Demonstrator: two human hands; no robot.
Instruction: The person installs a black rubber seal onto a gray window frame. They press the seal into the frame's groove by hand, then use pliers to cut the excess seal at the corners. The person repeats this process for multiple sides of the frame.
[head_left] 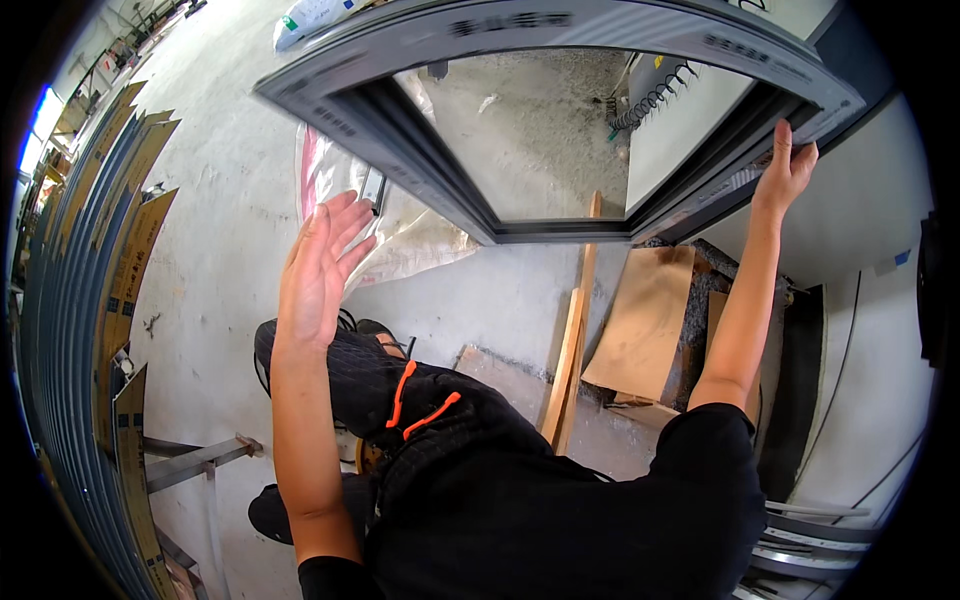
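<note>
A grey rectangular window frame (640, 28) with printed film on its face is held up, tilted, in the upper part of the head view. Its opening lets the floor show through. My right hand (785, 178) grips the outer edge of its right side, with the thumb up along the profile and the other fingers partly hidden. Clear of the frame's left side, my left hand (320, 275) is raised with its fingers stretched out and nothing in it.
Long grey profiles (75, 300) with cardboard lie stacked at the left, beside a metal stand (205, 460). Clear plastic sheeting (410, 245) covers some floor. Wooden strips (570, 350) and a cardboard piece (645, 320) lie below the frame. A pale panel (860, 340) stands right.
</note>
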